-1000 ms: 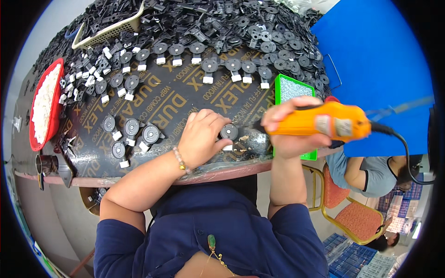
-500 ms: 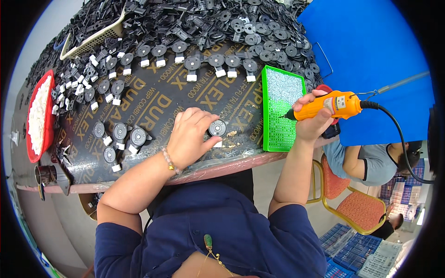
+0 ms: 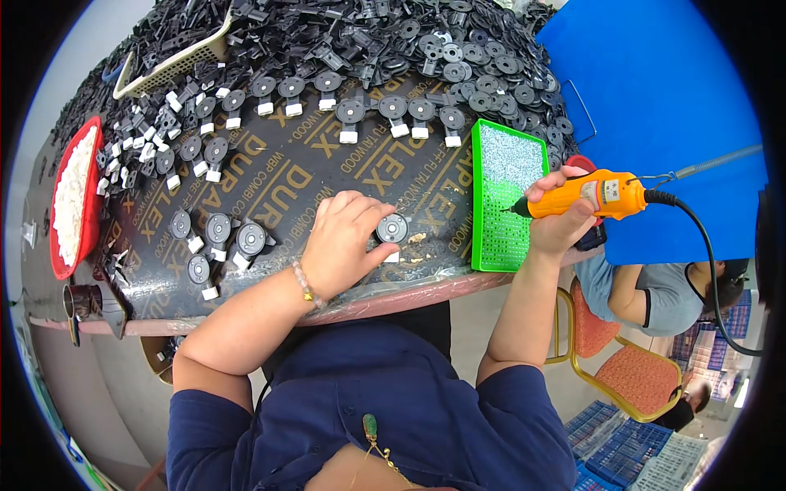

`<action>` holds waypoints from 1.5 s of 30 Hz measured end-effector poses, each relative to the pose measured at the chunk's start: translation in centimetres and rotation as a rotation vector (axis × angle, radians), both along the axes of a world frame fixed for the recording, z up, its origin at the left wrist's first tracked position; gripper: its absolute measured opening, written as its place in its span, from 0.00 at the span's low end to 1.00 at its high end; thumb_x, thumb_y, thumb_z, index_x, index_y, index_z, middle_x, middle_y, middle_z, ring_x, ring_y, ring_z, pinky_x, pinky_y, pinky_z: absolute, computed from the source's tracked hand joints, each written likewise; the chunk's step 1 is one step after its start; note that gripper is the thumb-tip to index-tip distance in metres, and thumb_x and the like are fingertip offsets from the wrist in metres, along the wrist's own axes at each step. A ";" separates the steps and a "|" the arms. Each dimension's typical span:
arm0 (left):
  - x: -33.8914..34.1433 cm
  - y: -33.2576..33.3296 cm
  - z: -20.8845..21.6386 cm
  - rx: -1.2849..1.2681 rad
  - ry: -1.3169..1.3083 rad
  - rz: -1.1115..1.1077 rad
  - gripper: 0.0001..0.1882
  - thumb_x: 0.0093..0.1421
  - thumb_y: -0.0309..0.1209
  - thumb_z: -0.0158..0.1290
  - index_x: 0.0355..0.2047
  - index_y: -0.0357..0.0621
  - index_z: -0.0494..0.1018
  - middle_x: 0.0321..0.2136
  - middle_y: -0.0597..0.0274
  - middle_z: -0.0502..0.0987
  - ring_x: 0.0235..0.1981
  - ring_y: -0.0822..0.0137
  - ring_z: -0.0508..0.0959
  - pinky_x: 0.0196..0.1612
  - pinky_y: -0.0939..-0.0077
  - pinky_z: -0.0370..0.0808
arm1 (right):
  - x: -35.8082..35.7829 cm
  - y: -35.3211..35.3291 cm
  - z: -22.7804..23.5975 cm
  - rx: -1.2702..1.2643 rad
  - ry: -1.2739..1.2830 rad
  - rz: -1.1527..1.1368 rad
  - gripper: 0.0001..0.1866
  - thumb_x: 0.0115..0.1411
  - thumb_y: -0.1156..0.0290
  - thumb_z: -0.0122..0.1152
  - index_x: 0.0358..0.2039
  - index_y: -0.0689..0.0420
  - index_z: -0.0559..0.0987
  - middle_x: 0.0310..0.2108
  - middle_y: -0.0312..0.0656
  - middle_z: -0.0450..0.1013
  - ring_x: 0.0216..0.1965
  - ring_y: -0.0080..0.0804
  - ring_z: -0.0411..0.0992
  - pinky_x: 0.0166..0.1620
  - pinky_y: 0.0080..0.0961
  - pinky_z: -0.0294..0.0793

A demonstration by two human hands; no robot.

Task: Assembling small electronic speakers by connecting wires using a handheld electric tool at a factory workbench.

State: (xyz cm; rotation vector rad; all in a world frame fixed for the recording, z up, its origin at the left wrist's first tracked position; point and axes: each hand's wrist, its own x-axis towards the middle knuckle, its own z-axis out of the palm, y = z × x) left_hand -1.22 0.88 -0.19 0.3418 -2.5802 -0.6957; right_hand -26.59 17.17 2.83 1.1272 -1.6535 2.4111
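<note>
Near the front edge of the table, my left hand (image 3: 347, 241) grips a round black plastic part (image 3: 392, 228) with a white tab between thumb and fingers. My right hand (image 3: 560, 219) is wrapped around an orange electric screwdriver (image 3: 602, 195), held level with its bit pointing left. That bit is over a green tray (image 3: 477, 196) of small silvery pieces, probably screws, heaped at its far end. To the left of my left hand lie several similar black parts with white tabs (image 3: 250, 238). More of them stand in a row (image 3: 393, 108) farther back.
A large heap of black plastic parts (image 3: 344, 49) fills the back, with a beige basket (image 3: 172, 69) in it. At left is a red tray (image 3: 92, 196) of white pieces. A blue panel (image 3: 647, 98) stands at right, near the screwdriver's black cable (image 3: 706, 233). Another person (image 3: 667, 299) sits beyond.
The whole view has shifted slightly, so the table's things appear a little farther right. Both hands keep the same grips and nearly the same places.
</note>
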 end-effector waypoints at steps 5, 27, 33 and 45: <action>0.0 0.0 -0.1 0.013 -0.003 0.000 0.26 0.47 0.36 0.66 0.47 0.44 0.75 0.41 0.63 0.76 0.47 0.59 0.71 0.51 0.63 0.65 | 0.4 0.3 0.5 0.002 0.029 -0.015 0.42 0.52 0.28 0.55 0.45 0.59 0.70 0.24 0.44 0.72 0.20 0.31 0.70 0.26 0.26 0.73; -0.1 0.0 -0.4 0.013 0.004 0.009 0.26 0.44 0.35 0.67 0.44 0.44 0.75 0.40 0.63 0.75 0.48 0.59 0.71 0.50 0.64 0.65 | 12.1 -5.3 1.3 0.033 -0.128 0.589 0.45 0.45 0.25 0.57 0.40 0.58 0.67 0.27 0.44 0.73 0.22 0.29 0.72 0.30 0.26 0.76; 0.1 -0.1 -0.3 -0.003 -0.001 0.029 0.25 0.44 0.35 0.66 0.44 0.43 0.76 0.40 0.63 0.75 0.47 0.60 0.71 0.50 0.65 0.66 | 12.8 -5.8 1.4 0.066 -0.142 0.628 0.42 0.45 0.27 0.61 0.37 0.58 0.68 0.26 0.45 0.72 0.21 0.29 0.72 0.31 0.26 0.77; 6.4 -4.2 3.7 -0.384 -0.331 0.177 0.23 0.43 0.42 0.66 0.38 0.44 0.78 0.46 0.54 0.74 0.59 0.54 0.65 0.57 0.57 0.61 | 9.4 -3.6 4.7 -0.301 -0.021 0.819 0.43 0.53 0.27 0.52 0.48 0.58 0.67 0.26 0.45 0.73 0.17 0.29 0.69 0.21 0.24 0.70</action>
